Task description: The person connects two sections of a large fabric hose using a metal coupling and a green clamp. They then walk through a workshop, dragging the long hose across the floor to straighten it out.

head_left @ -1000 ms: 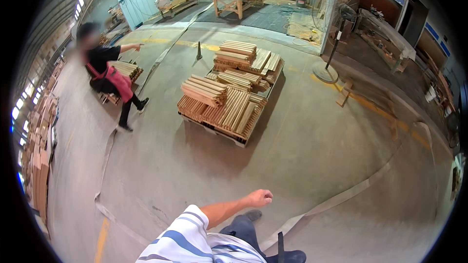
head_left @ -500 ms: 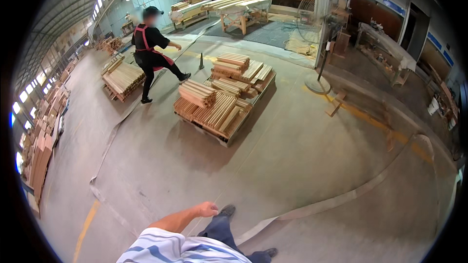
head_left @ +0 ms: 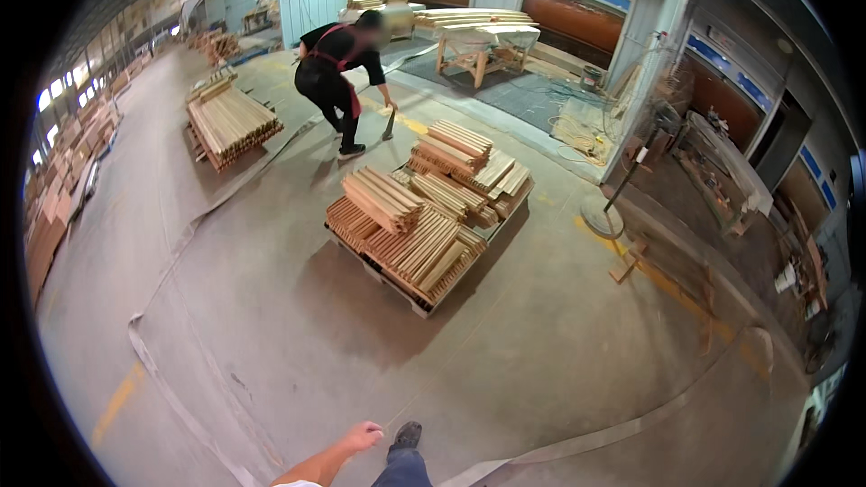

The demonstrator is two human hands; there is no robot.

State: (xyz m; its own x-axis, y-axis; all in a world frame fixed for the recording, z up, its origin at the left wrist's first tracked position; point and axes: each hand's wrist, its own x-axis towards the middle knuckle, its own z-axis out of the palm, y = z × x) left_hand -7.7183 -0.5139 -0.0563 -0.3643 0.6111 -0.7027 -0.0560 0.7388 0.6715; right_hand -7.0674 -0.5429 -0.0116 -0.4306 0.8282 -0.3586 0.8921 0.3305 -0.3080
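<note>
My left hand (head_left: 361, 437) swings low at the bottom edge, holding nothing, fingers loosely curled, over the bare concrete floor. My shoe (head_left: 406, 436) is just to its right. My right hand is out of view. Ahead in the middle of the floor sits a pallet of stacked wooden slats (head_left: 415, 225). Behind it a person in black with red apron straps (head_left: 338, 81) bends forward, one hand on a dark handle (head_left: 388, 126) by the pallet's far end.
A second slat stack (head_left: 230, 122) lies at the back left. A flat grey strip (head_left: 162, 370) snakes across the floor. A fan stand with a round base (head_left: 603, 216) stands right of the pallet; a workbench with boards (head_left: 478, 36) stands behind it. Timber lines the left wall.
The view has drawn closer to the pallet. The other person has walked from the left stack to the pallet's far end and bent down. My arm has swung back low.
</note>
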